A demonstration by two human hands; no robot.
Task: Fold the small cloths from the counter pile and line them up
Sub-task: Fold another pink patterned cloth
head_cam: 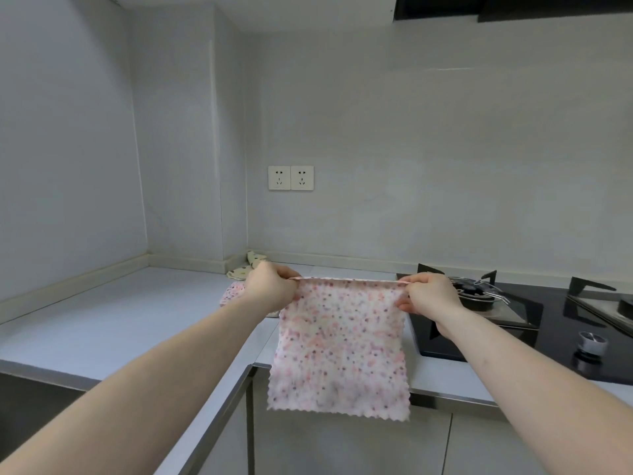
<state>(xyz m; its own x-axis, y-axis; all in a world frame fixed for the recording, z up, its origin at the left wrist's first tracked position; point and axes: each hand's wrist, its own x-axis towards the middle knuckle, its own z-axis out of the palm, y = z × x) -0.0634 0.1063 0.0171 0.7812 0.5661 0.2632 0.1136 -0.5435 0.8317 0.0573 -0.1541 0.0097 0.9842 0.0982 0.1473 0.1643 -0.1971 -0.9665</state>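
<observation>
A small white cloth with pink and dark dots hangs flat in the air above the counter's front edge. My left hand pinches its top left corner and my right hand pinches its top right corner, so the top edge is stretched straight between them. Behind my left hand, the pile of cloths lies on the counter: a pink dotted one and a cream one with dark spots reaching into the wall corner. My left hand hides part of the pile.
The pale counter runs in an L, with a dark sink at the lower left. A black gas hob with pan supports lies to the right, close to my right hand. Two wall sockets sit above the pile.
</observation>
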